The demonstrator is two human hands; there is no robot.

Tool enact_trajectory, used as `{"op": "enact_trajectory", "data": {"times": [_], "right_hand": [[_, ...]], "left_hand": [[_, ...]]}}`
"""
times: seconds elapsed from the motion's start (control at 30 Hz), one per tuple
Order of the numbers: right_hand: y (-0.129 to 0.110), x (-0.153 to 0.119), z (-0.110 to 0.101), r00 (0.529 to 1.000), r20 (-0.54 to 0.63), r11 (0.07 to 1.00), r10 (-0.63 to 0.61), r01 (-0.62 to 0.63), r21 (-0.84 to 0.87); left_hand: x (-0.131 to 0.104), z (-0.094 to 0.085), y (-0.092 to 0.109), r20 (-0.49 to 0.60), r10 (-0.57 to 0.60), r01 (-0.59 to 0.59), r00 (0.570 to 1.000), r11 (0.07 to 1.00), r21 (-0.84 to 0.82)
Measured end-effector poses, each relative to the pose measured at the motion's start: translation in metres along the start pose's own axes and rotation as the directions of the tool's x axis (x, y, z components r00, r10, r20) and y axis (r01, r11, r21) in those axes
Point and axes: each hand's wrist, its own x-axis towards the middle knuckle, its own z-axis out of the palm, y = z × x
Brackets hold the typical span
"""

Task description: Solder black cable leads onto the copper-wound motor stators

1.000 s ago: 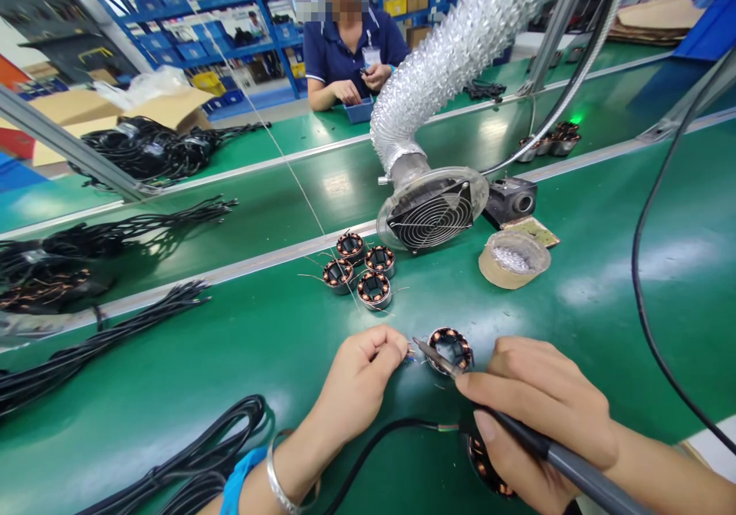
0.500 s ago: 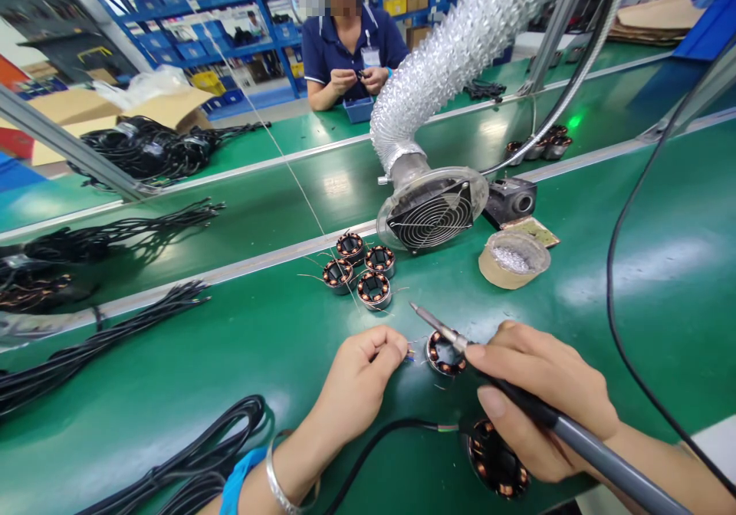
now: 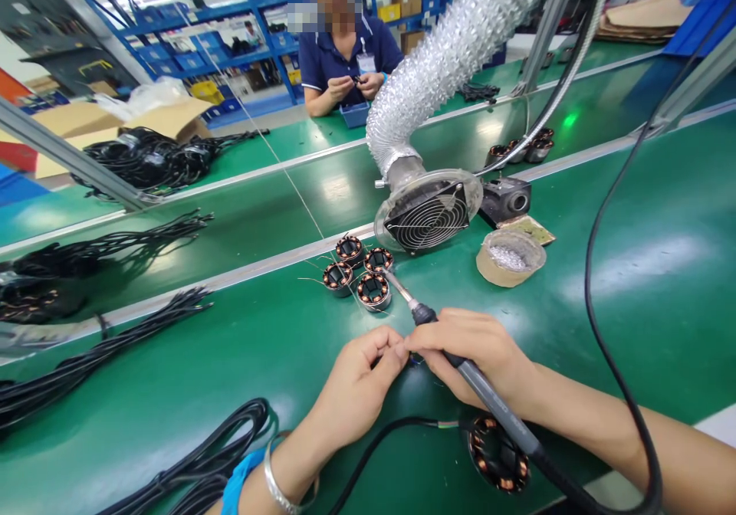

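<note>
My left hand [image 3: 365, 381] pinches thin coloured wires [image 3: 414, 359] just left of my right hand. My right hand [image 3: 480, 350] is closed round a soldering iron [image 3: 494, 396], its fingertips touching those of my left hand. The iron's tip points up and left, close to a group of several copper-wound stators [image 3: 373, 291]. Below my right hand lies another stator [image 3: 497, 457], with a black cable [image 3: 385, 432] running up to it. The small stator between my hands is now hidden behind my right hand.
A fume fan [image 3: 428, 220] on a silver duct [image 3: 437, 63] stands ahead, beside a round tub [image 3: 510, 258] and a black holder [image 3: 506, 199]. Black cable bundles [image 3: 189, 461] lie at left. A person [image 3: 348, 63] sits across the bench. The iron's cord [image 3: 592, 285] loops at right.
My right hand has moved left with the soldering iron to meet my left hand, covering the small stator. The iron is now steeper, its tip nearer the stator group.
</note>
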Motion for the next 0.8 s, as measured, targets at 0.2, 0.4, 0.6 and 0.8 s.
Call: {"op": "enact_trajectory", "data": {"times": [0.2,0.4,0.6,0.8], "right_hand": [[-0.002,-0.008,-0.002,0.998,-0.039,0.998,-0.040,0.038,-0.050],[-0.004,-0.014,-0.001,0.995,-0.062,0.997,0.073,-0.074,-0.011],[-0.001,-0.014,0.004,0.993,-0.086,0.996,0.081,-0.084,-0.029],[0.004,-0.019,0.002,0.998,-0.065,0.995,-0.014,0.007,-0.103]], "left_hand": [[0.000,-0.002,0.006,0.037,-0.039,0.039,0.999,0.999,-0.011],[-0.001,0.012,0.002,-0.066,-0.185,0.165,0.980,0.957,-0.238],[-0.006,0.023,-0.003,-0.142,-0.188,0.148,0.972,0.956,-0.254],[-0.008,0.029,-0.002,-0.219,-0.171,0.124,0.961,0.969,-0.213]]}}
